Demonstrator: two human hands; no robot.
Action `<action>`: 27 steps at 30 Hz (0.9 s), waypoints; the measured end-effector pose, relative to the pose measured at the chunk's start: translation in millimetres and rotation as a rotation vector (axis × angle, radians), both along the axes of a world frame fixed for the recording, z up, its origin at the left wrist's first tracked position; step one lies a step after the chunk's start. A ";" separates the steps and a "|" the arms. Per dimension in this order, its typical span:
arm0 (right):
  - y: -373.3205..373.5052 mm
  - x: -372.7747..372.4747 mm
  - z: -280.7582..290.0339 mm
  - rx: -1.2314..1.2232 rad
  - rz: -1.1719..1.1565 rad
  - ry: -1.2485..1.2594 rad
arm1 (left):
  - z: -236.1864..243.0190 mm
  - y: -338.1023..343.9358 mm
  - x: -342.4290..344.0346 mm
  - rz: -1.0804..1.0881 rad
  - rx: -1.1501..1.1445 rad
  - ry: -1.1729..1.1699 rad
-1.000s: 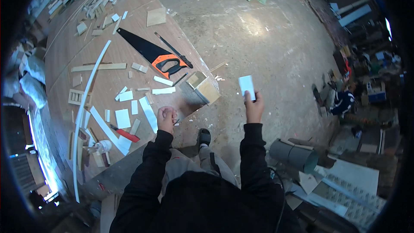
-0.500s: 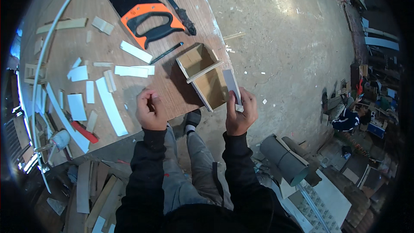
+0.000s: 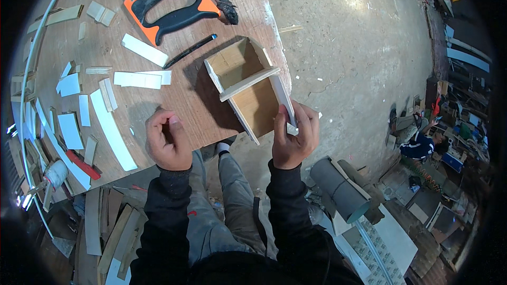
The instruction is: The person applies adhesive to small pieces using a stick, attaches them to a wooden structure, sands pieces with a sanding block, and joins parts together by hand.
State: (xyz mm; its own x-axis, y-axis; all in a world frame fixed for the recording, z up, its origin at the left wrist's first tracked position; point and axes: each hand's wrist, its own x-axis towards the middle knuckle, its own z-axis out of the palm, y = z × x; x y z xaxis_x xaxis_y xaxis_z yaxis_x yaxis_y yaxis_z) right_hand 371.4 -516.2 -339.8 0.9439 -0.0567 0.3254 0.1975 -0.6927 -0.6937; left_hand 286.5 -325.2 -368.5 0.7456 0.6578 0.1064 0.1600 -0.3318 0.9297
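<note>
The right hand (image 3: 297, 136) holds a white panel (image 3: 283, 95) in a narrow grip, along the right side of the wooden box (image 3: 249, 84) on the counter (image 3: 185, 95). The left hand (image 3: 169, 141) curls left of the box; I cannot tell whether its grip holds anything.

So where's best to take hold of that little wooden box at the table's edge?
Probably by the left wall of the wooden box, with the left hand coming from the left: that wall looks thin, and the box is open above, leaving room to pinch, while the right hand holds a pale strip along the right side.
</note>
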 end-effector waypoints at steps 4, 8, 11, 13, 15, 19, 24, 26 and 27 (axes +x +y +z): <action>-1.2 0.8 -3.3 0.011 0.025 -0.024 | 2.1 0.6 -0.5 -0.040 0.001 0.024; 0.9 1.0 -2.6 0.017 0.021 -0.010 | 1.4 -0.5 -1.5 -0.031 0.000 0.031; 2.2 2.4 -1.4 0.014 0.038 -0.032 | -0.2 1.0 -1.3 -0.014 0.027 0.024; 1.2 3.2 -1.8 0.020 0.033 -0.031 | 1.3 0.1 -0.5 -0.026 0.017 0.025; 1.2 4.0 -2.0 0.029 0.028 -0.028 | 2.4 0.0 -0.3 -0.037 0.008 0.028; 0.9 5.2 -2.4 0.028 0.036 -0.034 | 3.0 0.3 -0.8 -0.046 0.016 0.032; -0.4 5.5 -5.5 0.046 0.043 -0.027 | 4.1 0.6 -0.2 -0.062 0.027 0.037; -1.1 6.0 -4.1 0.043 0.046 -0.023 | 3.7 -0.4 0.0 -0.055 0.015 0.035; -0.8 5.8 -4.6 0.044 0.045 -0.021 | 3.7 -0.1 -0.2 -0.056 0.016 0.037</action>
